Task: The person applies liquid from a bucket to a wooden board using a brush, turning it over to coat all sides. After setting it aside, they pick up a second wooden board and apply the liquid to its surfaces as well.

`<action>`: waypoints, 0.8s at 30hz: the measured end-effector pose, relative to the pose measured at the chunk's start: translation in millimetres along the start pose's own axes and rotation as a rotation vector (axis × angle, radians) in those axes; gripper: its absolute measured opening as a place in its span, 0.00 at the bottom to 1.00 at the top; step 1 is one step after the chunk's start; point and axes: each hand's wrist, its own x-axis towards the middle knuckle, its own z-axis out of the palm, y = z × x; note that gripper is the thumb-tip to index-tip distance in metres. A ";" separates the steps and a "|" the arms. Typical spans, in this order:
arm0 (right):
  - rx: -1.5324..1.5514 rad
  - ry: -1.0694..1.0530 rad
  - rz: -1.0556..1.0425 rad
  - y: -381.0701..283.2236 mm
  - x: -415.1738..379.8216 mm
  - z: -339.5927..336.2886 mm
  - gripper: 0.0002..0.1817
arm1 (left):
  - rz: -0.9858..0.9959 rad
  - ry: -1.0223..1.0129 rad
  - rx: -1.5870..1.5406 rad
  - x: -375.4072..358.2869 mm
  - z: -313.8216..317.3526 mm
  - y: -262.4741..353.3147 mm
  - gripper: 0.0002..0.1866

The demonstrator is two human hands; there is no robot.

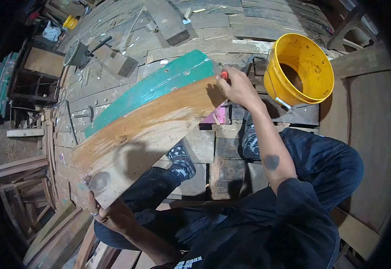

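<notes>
A long wooden board (159,117) slants across my lap and legs, with brown finish along one side and pale, scraped wood along the other. At its near lower-left end, beside a dark round stain, my left hand (114,218) grips the edge from below, a ring on one finger. My right hand (240,87) is closed at the far upper-right end, fingers right over the board's edge. Between those fingers shows a small red thing (223,75); I cannot tell what it is. Just behind, a green-painted board (159,83) with scuffed paint overlaps the wooden one in this view.
A yellow bucket (271,74) with dark residue inside stands beyond my right knee. Wood blocks (166,22), a hammer (84,115) and a grey bowl-like container (75,54) lie on the plank floor (213,24). Stacked timber (54,233) fills the left side. A pink piece (215,116) sits near my feet.
</notes>
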 end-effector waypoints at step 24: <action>0.817 -0.325 -0.098 -77.0 -11.2 -73.5 0.12 | 0.052 -0.103 -0.001 -0.4 2.2 3.6 0.32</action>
